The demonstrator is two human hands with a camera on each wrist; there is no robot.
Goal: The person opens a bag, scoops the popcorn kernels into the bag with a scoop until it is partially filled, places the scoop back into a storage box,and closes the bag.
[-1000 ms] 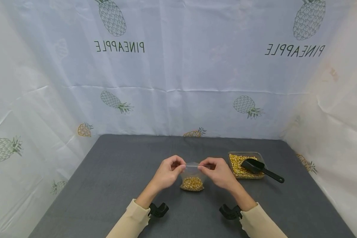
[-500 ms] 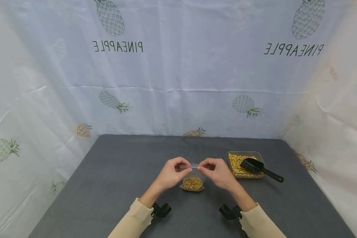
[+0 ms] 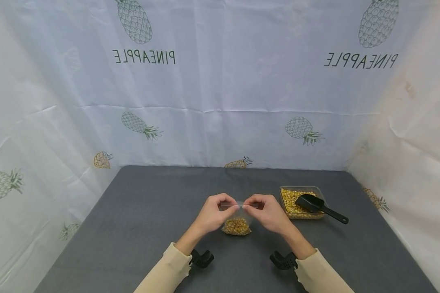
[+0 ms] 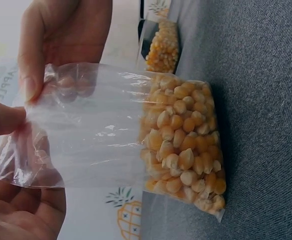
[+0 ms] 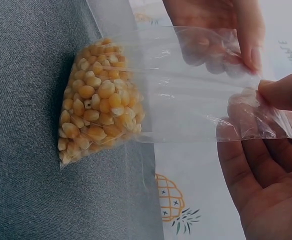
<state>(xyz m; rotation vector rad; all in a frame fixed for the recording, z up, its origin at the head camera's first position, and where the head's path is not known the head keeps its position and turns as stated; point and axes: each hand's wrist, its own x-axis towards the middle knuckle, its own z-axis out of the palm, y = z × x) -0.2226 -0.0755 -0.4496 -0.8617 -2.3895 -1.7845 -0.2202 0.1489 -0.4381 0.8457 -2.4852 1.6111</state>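
A clear zip bag [image 3: 236,226] with corn kernels [image 4: 183,145] in its bottom stands upright on the grey table. My left hand [image 3: 213,212] pinches the bag's top edge between thumb and fingers. Close beside it, my right hand [image 3: 265,212] pinches the same edge, the two thumb tips nearly meeting at the middle. In the right wrist view the fingers [image 5: 266,165] lie behind the clear film and the thumb in front. The upper part of the bag [image 5: 186,85] holds no kernels and is stretched flat.
To the right, a clear rectangular container [image 3: 306,217] holds more corn kernels [image 3: 291,199]. A black scoop [image 3: 313,204] lies in it, its handle sticking out over the grey table [image 3: 150,211]. White pineapple-print cloth [image 3: 220,81] hangs behind and at both sides.
My left hand has slid rightward along the bag's top edge until its thumb is close to the right one. My right hand and the bag have stayed nearly in place.
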